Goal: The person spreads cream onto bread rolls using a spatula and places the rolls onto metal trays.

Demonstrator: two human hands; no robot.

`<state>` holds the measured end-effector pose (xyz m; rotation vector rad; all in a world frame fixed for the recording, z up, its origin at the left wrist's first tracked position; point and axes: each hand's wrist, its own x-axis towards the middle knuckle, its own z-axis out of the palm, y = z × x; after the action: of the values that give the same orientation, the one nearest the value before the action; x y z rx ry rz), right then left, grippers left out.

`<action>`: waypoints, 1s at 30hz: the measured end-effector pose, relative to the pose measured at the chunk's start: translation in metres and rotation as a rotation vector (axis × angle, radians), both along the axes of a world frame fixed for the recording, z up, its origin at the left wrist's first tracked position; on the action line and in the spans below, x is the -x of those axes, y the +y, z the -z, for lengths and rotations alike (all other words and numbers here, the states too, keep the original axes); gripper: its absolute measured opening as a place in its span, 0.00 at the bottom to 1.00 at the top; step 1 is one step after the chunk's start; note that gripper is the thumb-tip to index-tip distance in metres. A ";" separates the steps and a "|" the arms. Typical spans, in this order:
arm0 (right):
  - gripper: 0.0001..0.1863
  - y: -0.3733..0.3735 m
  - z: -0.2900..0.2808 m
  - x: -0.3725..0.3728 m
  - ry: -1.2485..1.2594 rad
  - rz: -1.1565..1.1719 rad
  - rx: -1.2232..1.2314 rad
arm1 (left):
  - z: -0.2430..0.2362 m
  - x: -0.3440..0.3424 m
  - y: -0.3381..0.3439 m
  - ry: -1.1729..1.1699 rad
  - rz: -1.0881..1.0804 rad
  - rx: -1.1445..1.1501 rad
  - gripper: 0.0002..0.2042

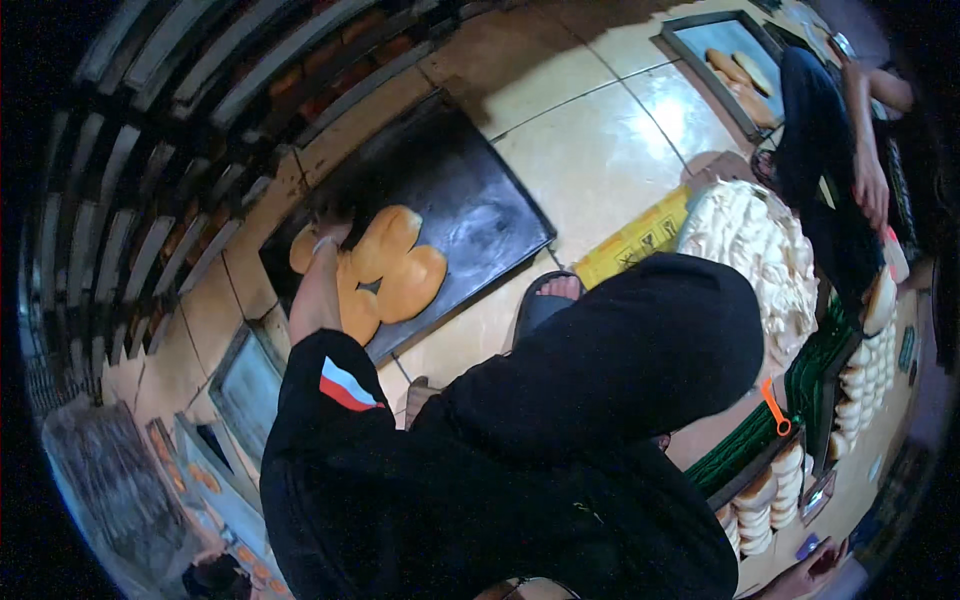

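Observation:
From a black short sleeve with a white, blue and red patch, my left arm reaches down to a large black baking tray on the floor. My left hand is smeared by motion at the tray's far left part, over or touching golden bread rolls. Its fingers cannot be made out. Several of these rolls lie joined in a cluster on the tray's left half. My right hand cannot be made out in the view.
Slatted racks stand left. Right of my bent knee is a heap of white cream beside a yellow packet. An orange tool lies near a green crate and rows of bread. Another person sits right; a hand of unclear owner shows lower right.

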<state>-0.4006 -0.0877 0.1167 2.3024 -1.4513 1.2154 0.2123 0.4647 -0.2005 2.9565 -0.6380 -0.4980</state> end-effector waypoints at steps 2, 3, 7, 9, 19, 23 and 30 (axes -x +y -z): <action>0.18 -0.008 -0.012 -0.033 0.081 -0.109 -0.008 | 0.009 -0.005 0.023 0.037 -0.005 -0.033 0.26; 0.17 -0.007 -0.017 -0.046 0.176 -0.223 -0.006 | 0.012 -0.009 0.033 0.058 -0.001 -0.045 0.26; 0.14 0.004 -0.032 -0.105 0.422 -0.472 -0.020 | 0.010 -0.039 0.067 0.111 0.030 -0.056 0.27; 0.14 0.012 -0.034 -0.129 0.548 -0.544 -0.033 | 0.007 -0.057 0.082 0.132 0.051 -0.061 0.27; 0.12 -0.002 -0.026 -0.170 0.754 -0.722 -0.129 | 0.063 -0.060 0.232 -0.094 -0.317 0.353 0.27; 0.15 -0.032 -0.008 -0.141 0.778 -0.645 -0.317 | 0.087 -0.012 0.284 -0.269 -0.769 0.448 0.25; 0.17 -0.035 -0.009 -0.147 0.897 -0.533 -0.469 | 0.065 0.046 0.290 -0.607 -1.347 0.678 0.22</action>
<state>-0.2536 -0.1231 0.1256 3.0162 -0.8476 -0.2278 0.1660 0.7552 -0.2653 2.1151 0.9730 0.6072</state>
